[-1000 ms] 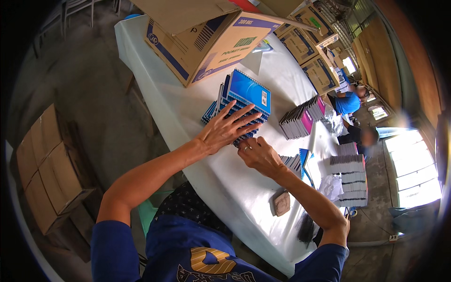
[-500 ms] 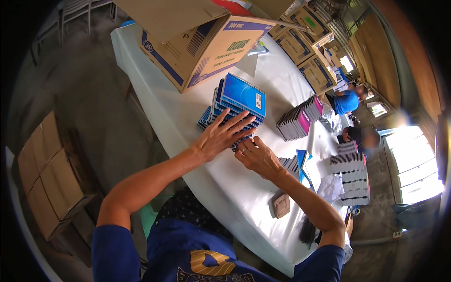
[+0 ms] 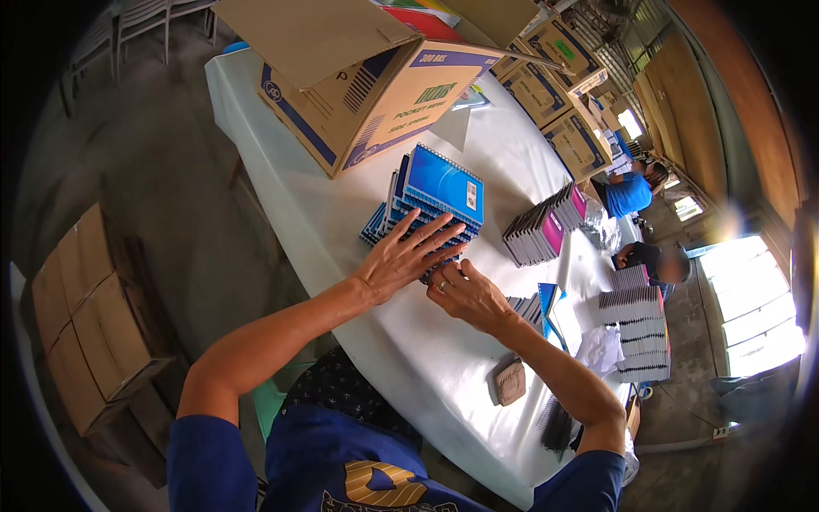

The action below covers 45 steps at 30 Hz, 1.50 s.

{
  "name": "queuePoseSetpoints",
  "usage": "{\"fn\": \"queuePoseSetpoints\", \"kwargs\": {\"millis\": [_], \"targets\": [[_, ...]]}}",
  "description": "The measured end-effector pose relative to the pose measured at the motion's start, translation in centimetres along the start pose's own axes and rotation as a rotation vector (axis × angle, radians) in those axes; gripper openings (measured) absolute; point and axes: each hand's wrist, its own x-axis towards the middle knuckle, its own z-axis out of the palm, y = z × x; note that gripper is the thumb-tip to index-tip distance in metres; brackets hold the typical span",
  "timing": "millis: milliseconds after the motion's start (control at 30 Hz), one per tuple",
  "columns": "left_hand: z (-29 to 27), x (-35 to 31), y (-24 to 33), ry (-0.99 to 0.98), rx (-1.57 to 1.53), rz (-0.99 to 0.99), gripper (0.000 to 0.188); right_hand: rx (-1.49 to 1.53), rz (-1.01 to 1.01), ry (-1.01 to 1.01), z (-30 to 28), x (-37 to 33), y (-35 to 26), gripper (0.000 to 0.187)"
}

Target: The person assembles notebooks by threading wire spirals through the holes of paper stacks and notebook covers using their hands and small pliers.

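A stack of blue spiral notebooks (image 3: 444,183) stands on the white-covered table (image 3: 328,226) in front of me, its layers slightly uneven. My left hand (image 3: 399,263) lies with fingers spread against the near side of the stack, over the wire bindings. Close by its fingertips, my right hand (image 3: 471,297) has its fingers curled together at the stack's lower near corner. Whatever those fingers pinch is hidden. A ring shows on the right hand.
An opened cardboard carton (image 3: 375,107) stands behind the stack. To the right are notebooks with magenta covers (image 3: 546,226), tall notebook piles (image 3: 636,333), crumpled clear plastic (image 3: 601,348) and a small brown block (image 3: 510,381). Two people sit at the table's far right side.
Both hands stay at the stack, with the right fingers shifting slightly at its corner. The whole view has moved a little, so the carton and notebooks appear slightly lower.
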Motion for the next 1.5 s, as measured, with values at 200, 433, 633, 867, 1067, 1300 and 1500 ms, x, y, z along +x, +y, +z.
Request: {"fn": "queuePoseSetpoints", "kwargs": {"millis": [200,433,633,867,1067,1300,1500], "targets": [[0.2,-0.2,-0.3,0.065,0.022,0.005,0.069,0.019,0.201,-0.177,-1.2,1.8,-3.0,0.011],[0.2,0.0,-0.2,0.07,-0.003,0.026,0.072,-0.043,0.707,-0.765,-1.0,5.3,-7.5,0.026],[-1.8,-0.1,0.0,-0.053,0.122,0.067,0.082,0.482,1.061,-0.419,-1.4,-2.7,-10.0,0.029],[-5.0,-5.5,2.6,0.192,-0.866,-0.532,0.102,0.379,1.05,0.403,-4.4,0.6,5.0,0.031],[-6.2,-4.3,3.2,0.087,-1.94,-1.327,0.095,1.077,0.93,-0.189,0.5,9.4,17.2,0.073],[-2.5,1.7,-0.6,0.061,-1.857,-1.305,0.097,1.741,0.931,-0.541,6.4,6.8,15.5,0.092],[-1.2,6.2,-7.6,-0.362,-1.978,-1.075,0.084,2.193,1.423,-0.065,5.0,1.8,8.8,0.1]]}}
